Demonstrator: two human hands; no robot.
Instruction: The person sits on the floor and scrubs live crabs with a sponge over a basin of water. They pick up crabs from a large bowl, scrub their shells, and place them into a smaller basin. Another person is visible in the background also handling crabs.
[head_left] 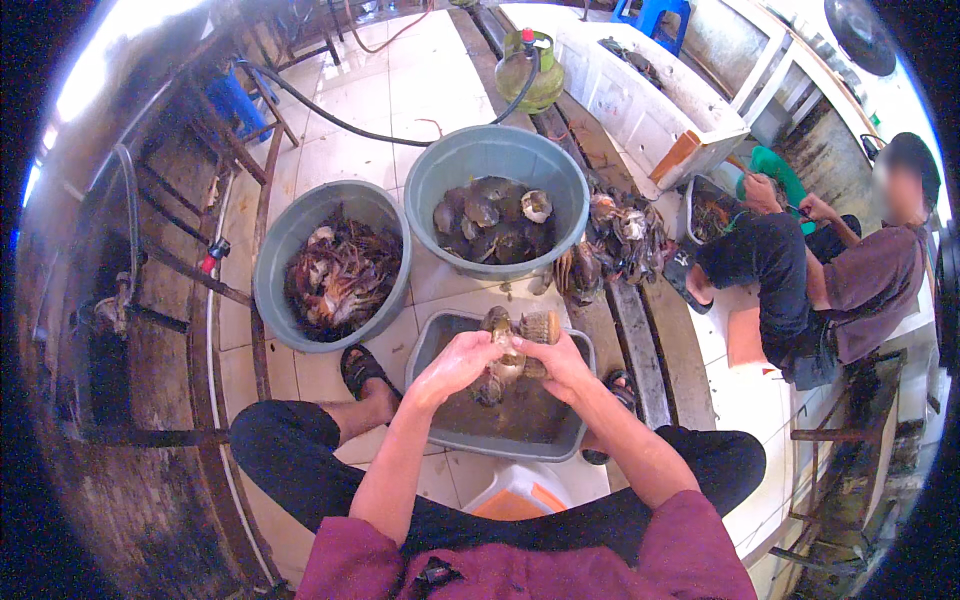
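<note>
Above a grey rectangular basin [515, 450] with murky brown water, my left hand [458, 367] is closed on a crab [489, 388], its dark, wet body partly hidden by my fingers. My right hand [560, 366] grips a scrub brush [541, 328] with tan bristles, held right against the crab. Just beyond the basin stands a round grey-blue tub [426, 233] with several dark crabs [483, 212] in water; one shows a pale underside. To its left, another round tub [268, 275] holds a heap of brownish crab parts [345, 270].
A pile of crabs [625, 235] lies right of the tubs along a floor channel [638, 345]. Farther back are a green gas cylinder [530, 75] with a black hose [340, 125] and a white foam box [635, 95]. At right sits a co-worker [850, 270], hands near green cloth.
</note>
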